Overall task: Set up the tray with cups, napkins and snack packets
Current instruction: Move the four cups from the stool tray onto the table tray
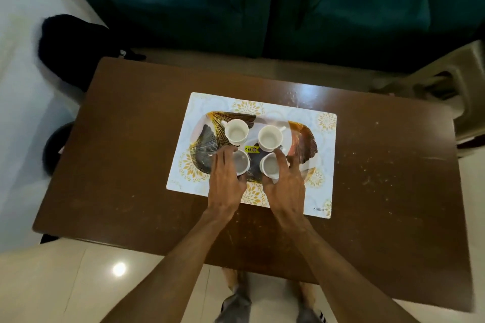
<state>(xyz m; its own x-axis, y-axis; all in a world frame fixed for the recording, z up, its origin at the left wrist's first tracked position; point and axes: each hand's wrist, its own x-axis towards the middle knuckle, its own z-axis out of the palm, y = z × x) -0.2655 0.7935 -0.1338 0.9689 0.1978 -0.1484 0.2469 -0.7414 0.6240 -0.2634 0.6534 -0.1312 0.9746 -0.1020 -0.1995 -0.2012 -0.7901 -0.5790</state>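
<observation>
Your tray (301,139), patterned with gold-lined leaves, sits on a pale placemat (322,165) in the middle of the brown tabletop (131,165). Four white cups stand upright in it, all empty as far as you can see into them: the far left cup (236,131) and far right cup (270,137) stand free, while the near left cup (241,163) and near right cup (270,166) are under your hands. A yellow price sticker (252,149) shows on the tray between the four.

Your left hand (227,181) wraps the near left cup from its outer side, fingers curled round the wall. Your right hand (286,181) does the same on the near right cup, fingers splayed over its far side and thumb at the near rim. Whether either cup is lifted or resting on the tray, you cannot tell from here.

To finish this step well, set both cups flat, apart from the far pair so that rims do not knock, and release each only once it stands steady. Leave bare tray on the right end, since napkins and snack packets must go in too; none of either is in view yet.
</observation>
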